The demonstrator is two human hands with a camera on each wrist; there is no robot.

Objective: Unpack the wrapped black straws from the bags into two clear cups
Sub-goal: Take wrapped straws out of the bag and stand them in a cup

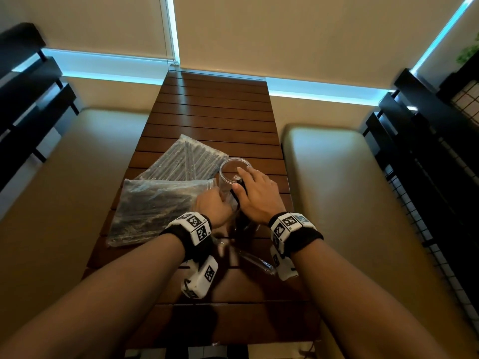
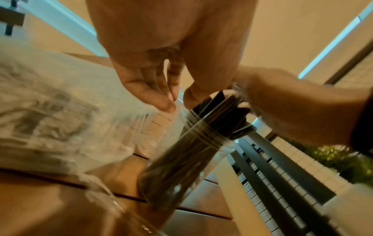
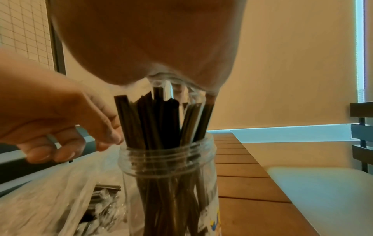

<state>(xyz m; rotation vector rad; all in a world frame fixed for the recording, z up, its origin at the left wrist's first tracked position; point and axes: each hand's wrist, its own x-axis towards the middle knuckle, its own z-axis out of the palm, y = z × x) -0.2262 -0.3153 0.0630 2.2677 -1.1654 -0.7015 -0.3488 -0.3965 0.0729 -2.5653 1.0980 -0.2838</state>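
A clear cup [image 3: 167, 180] packed with black straws [image 3: 159, 118] stands upright near the middle of the slatted wooden table [image 1: 215, 112]. My right hand [image 1: 255, 195] lies over the straw tops, fingers spread and palm down. At the cup's left side my left hand [image 1: 216, 204] has loosely curled fingers, and its fingertips [image 3: 113, 135] touch the straws just above the rim. A second clear cup [image 1: 225, 180] stands just behind, and I see no straws in it. Two clear bags of wrapped straws [image 1: 155, 203] [image 1: 189, 159] lie to the left.
Clear plastic [image 1: 259, 263] lies on the table between my wrists. Padded beige benches [image 1: 337, 177] run along both long sides of the table. Black slatted rails [image 1: 427, 151] and a wire grid stand at the right, and blinds hang behind the far end.
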